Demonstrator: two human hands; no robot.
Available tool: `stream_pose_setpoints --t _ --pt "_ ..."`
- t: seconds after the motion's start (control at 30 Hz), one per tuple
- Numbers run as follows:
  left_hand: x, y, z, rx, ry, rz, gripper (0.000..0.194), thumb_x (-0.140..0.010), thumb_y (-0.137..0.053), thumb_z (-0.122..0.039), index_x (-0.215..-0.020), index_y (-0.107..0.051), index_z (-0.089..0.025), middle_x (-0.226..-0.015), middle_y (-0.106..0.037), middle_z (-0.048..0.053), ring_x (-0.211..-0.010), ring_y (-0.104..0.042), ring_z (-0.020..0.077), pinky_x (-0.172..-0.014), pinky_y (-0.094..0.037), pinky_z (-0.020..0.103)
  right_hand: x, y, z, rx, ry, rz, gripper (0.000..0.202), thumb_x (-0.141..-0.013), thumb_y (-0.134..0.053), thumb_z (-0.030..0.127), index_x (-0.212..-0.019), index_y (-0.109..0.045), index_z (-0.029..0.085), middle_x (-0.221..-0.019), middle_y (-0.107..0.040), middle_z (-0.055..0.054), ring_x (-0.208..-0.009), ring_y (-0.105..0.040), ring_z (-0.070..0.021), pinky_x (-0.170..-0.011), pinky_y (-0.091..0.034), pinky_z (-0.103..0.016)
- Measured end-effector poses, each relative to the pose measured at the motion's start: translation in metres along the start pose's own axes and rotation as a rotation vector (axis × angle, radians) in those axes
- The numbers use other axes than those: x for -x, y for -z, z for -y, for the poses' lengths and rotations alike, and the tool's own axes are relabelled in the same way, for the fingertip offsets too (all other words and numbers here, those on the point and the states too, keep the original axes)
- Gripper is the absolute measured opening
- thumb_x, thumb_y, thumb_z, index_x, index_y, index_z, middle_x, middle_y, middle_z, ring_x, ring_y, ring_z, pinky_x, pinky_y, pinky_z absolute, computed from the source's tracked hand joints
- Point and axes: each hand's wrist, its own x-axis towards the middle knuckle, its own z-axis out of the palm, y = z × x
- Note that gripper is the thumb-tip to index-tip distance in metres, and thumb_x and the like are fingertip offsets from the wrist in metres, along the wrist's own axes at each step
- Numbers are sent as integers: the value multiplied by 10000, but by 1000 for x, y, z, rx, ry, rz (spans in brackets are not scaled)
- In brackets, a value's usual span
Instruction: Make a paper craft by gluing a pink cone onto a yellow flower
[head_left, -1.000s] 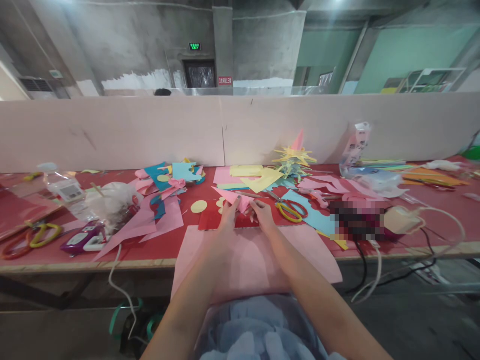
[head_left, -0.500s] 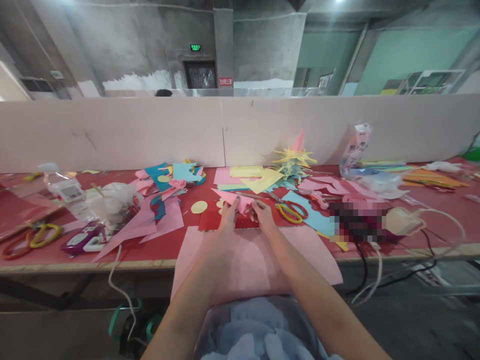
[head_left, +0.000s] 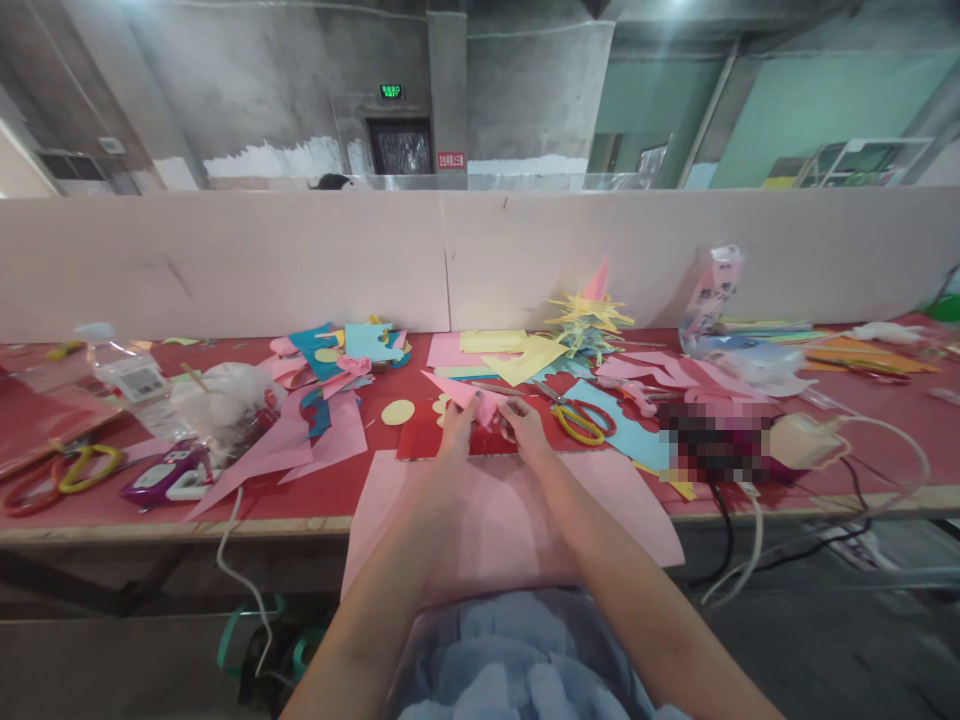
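Note:
A pink paper cone (head_left: 454, 391) lies between my hands, its pointed end toward the far left. My left hand (head_left: 459, 425) is closed on its near left side. With the fingertips of my right hand (head_left: 521, 422) I pinch its wide right end, where the paper looks creased. Under the hands is a dark red board (head_left: 420, 438), with pale yellow round pieces partly hidden behind my left fingers. A large pink sheet (head_left: 517, 530) spreads below my forearms and hangs over the table's front edge. Scissors with red and yellow handles (head_left: 585, 420) lie just right of my right hand.
Left are paper scraps (head_left: 330, 360), a bottle (head_left: 124, 370), a purple device (head_left: 169, 475) and second scissors (head_left: 71, 475). Behind stands a layered paper tree (head_left: 589, 320) with a pink cone tip. Right are blue paper (head_left: 619, 425), a plastic bag (head_left: 757, 365) and cables (head_left: 757, 545).
My right fingers have shifted slightly at the wide end of the pink paper cone. Both hands keep their hold, and the table things stay as they were.

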Motion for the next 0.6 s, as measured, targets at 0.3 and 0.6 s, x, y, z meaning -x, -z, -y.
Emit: stream_pose_setpoints --t 0.3,0.6 --pt "-3 2 3 -54 -46 -41 364 -614 -721 -359 -878 -559 -168 -847 -649 51 -774 -616 159 -673 -497 264 1 -1 0 48 -29 36 393 -655 -596 569 -640 -551 178 -522 -603 -12 -327 -435 -80 -280 -224 -200" --pt "-9 7 11 -116 -114 -38 403 -604 -723 -392 -899 -565 -168 -918 -635 72 -817 -609 177 -671 -506 272 1 1 -3 87 -10 14 381 -668 -591 557 -646 -579 177 -531 -601 0 -347 -459 -86 -307 -272 -199"
